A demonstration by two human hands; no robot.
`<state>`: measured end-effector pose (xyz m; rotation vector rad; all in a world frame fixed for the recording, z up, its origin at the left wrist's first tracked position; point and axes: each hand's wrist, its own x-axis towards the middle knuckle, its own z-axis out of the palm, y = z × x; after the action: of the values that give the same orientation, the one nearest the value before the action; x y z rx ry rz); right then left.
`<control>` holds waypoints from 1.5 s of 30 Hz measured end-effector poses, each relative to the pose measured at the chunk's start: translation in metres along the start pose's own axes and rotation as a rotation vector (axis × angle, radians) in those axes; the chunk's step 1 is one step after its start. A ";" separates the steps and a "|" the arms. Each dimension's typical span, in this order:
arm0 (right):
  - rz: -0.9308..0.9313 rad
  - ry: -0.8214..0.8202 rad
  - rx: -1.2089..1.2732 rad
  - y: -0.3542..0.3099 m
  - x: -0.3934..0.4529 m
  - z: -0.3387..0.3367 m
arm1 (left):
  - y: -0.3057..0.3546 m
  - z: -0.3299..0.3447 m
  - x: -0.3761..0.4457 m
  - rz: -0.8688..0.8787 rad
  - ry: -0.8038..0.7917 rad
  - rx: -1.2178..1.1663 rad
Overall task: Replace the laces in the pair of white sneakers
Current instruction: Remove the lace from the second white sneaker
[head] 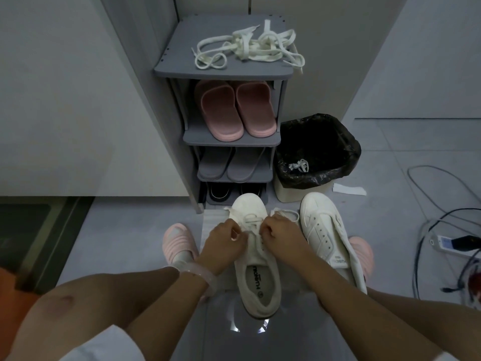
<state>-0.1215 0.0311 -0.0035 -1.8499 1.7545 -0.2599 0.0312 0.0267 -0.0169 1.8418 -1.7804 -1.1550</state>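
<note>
Between our knees, we are pinching the lace (250, 219) with left hand (226, 237) and right hand (276, 233) over the near sneaker (256, 259), its long axis running six to twelve o'clock, equally near both hands.

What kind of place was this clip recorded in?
Most likely a home entryway or a hallway corner. A grey tiered shoe rack stands against the wall with pink slippers on a shelf, a lined waste bin sits beside it, and the white sneakers lie on a tiled floor.
</note>
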 end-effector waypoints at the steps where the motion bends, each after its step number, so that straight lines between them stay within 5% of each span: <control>1: 0.014 -0.007 0.035 0.000 0.000 0.000 | 0.002 0.002 0.000 0.015 -0.033 0.019; 6: 0.102 -0.010 0.147 -0.002 0.006 0.003 | 0.006 0.002 -0.003 0.019 -0.130 0.125; 14: 0.002 0.020 -0.353 -0.025 0.020 0.016 | 0.007 -0.001 -0.006 0.087 -0.108 0.166; 21: -0.020 0.074 -0.445 -0.026 0.025 0.024 | -0.001 0.002 -0.008 0.277 -0.047 0.315; 29: -0.115 0.139 -0.346 -0.017 0.021 0.023 | -0.013 0.008 -0.008 0.378 -0.118 0.301; 37: 0.071 0.083 0.537 -0.016 0.036 0.011 | -0.016 0.005 -0.007 0.350 -0.194 0.360; 45: 0.086 0.206 0.271 0.011 0.010 0.023 | -0.014 0.008 -0.007 0.323 -0.117 0.391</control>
<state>-0.1181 0.0284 -0.0309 -1.5962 1.8261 -0.6408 0.0362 0.0382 -0.0297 1.6116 -2.4015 -0.8518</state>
